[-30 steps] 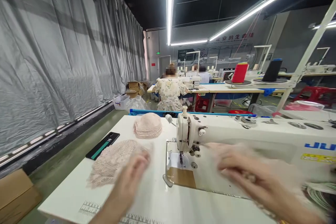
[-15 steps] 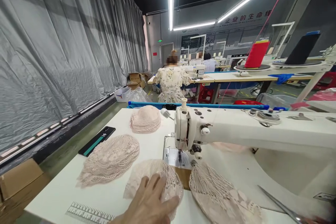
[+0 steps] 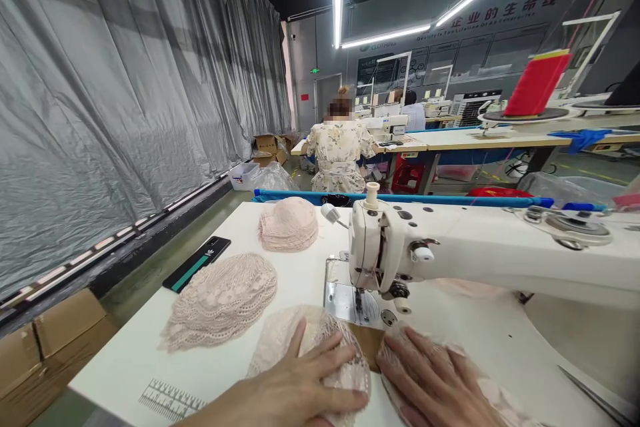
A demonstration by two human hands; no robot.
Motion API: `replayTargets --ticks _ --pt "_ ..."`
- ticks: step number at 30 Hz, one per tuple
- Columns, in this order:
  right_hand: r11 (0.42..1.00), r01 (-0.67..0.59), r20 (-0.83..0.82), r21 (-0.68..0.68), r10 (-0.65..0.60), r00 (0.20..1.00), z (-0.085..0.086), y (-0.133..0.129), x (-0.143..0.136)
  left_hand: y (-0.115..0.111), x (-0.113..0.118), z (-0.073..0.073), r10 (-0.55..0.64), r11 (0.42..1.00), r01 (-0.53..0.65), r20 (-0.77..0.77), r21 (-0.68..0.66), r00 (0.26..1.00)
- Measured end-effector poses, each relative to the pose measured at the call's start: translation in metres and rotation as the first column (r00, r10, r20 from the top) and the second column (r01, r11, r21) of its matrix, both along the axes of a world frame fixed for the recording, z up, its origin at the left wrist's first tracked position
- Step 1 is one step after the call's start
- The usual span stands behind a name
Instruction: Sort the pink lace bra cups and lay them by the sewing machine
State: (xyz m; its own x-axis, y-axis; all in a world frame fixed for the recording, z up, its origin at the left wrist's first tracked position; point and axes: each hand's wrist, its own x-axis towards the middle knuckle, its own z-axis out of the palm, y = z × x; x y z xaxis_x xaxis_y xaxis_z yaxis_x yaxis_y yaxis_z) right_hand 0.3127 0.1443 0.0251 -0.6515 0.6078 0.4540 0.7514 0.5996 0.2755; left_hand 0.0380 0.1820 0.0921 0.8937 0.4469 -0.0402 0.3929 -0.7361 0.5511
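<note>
1. lace pieces: two pink cup-shaped ones lie flat on the white table [image 3: 150, 373], in front of the sewing machine [image 3: 450, 253]. left lace piece [image 3: 285, 340] sits just in front-left of the needle plate [image 3: 350, 300]; right lace piece [image 3: 480, 387] just in front-right of it.
2. left hand [image 3: 295, 390]: open, fingers spread, palm pressed flat on the left piece. no pinch, nothing gripped.
3. right hand [image 3: 435, 383]: also open and flat, pressing down the right piece, fingers pointing toward the left one. not grasping.
4. the two pieces look near each other with a brown patch [image 3: 367, 340] showing between them, right in front of the needle plate. can't tell if the edges touch.
5. judgement: step in hand looks like smoothing and matching the two pieces. to do it well, keep palms flat and pressure even so the lace doesn't stretch or ruck, line up the curved edges, and keep fingertips clear of the presser foot [image 3: 357, 297].
6. also left of the machine: flat lace stack [image 3: 220, 300], a domed stack [image 3: 289, 223] farther back, a black phone [image 3: 197, 263] at the table's left edge.
7. printed ruler [image 3: 170, 400] on the table's near edge, left of the left hand.
8. a person in a floral dress [image 3: 337, 157] works at a table well behind the machine.
</note>
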Motion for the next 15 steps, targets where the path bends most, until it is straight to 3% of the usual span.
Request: replayTargets --ticks 3,8,11,13,15 --pt "0.994 0.101 0.069 -0.036 -0.098 0.993 -0.003 -0.005 0.005 0.007 -0.003 0.002 -0.051 0.998 0.054 0.054 -0.044 0.997" --pt "0.989 0.129 0.096 -0.076 -0.122 0.988 0.004 -0.015 0.009 0.019 -0.001 0.012 -0.172 0.981 0.174 0.034 -0.09 0.985" --pt "0.986 0.12 0.09 -0.119 -0.109 0.99 0.008 -0.017 0.011 0.023 0.003 0.019 -0.14 0.986 0.141 0.011 -0.093 0.99" --pt "0.973 0.108 0.043 -0.203 -0.101 0.994 0.007 -0.015 0.013 0.024 0.006 0.013 -0.095 0.994 0.096 0.022 -0.053 0.995" --pt "0.948 0.117 -0.094 -0.295 -0.151 0.984 0.002 -0.01 0.015 0.022 0.009 -0.005 -0.081 0.996 0.079 0.048 0.041 0.996"
